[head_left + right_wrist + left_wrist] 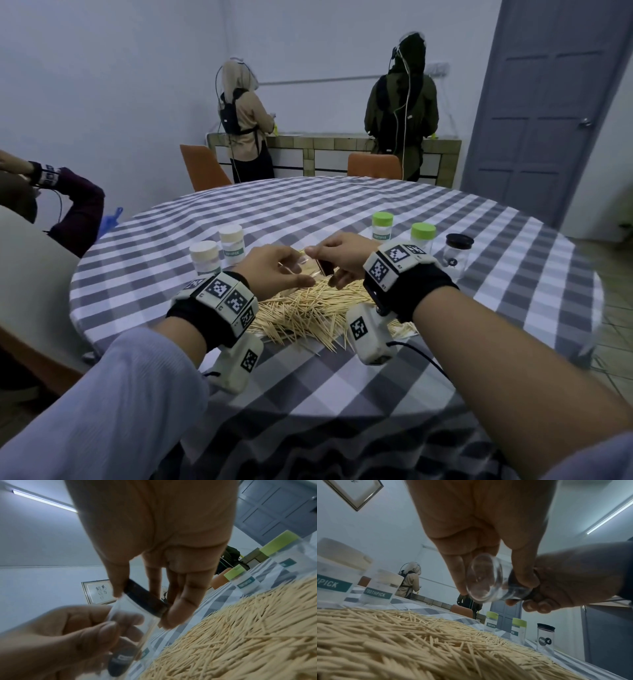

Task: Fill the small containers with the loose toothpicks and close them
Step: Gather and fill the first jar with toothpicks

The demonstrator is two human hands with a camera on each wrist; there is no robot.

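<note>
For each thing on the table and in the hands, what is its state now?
clear container: held in the air on its side, looks empty
black lid: at the container's mouth, gripped
left hand: holds the container body
right hand: grips the lid
toothpicks: loose heap on the tablecloth
beige-lidded containers: upright, closed
green-lidded containers: upright, closed
black-lidded container: upright, closed

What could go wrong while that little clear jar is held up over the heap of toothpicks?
The left hand holds the clear jar tilted in the air with only its fingertips, so it might slip onto the toothpick pile. The right hand pinches the black lid; a jerk could drop it. The low forearms might sweep toothpicks off the table edge.
</note>
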